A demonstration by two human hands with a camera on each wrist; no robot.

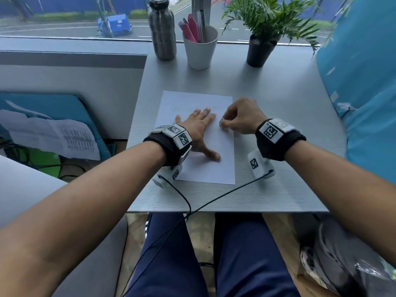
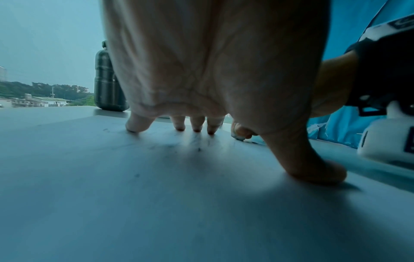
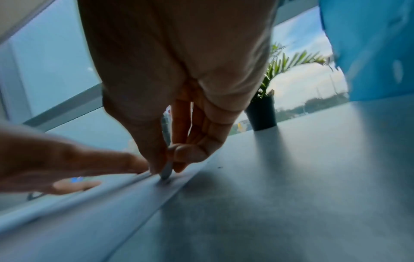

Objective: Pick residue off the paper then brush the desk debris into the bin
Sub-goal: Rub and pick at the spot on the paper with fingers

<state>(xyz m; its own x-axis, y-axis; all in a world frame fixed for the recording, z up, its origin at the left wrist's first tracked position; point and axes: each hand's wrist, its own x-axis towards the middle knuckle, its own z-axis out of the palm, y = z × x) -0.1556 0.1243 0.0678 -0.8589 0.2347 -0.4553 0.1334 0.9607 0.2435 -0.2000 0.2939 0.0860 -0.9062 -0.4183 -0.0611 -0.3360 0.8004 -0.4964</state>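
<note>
Pinching small pale eraser (image 3: 167, 171) between thumb and fingers, right hand (image 1: 241, 118) presses it onto paper (image 1: 211, 168) near right edge. Left hand (image 1: 198, 130) spread flat, pinning sheet on grey desk (image 1: 278, 99).

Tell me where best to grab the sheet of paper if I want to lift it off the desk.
Probably the paper's near right corner, from the desk's front edge. The sheet lies flat, the left hand presses its middle, and that corner is bare.
</note>
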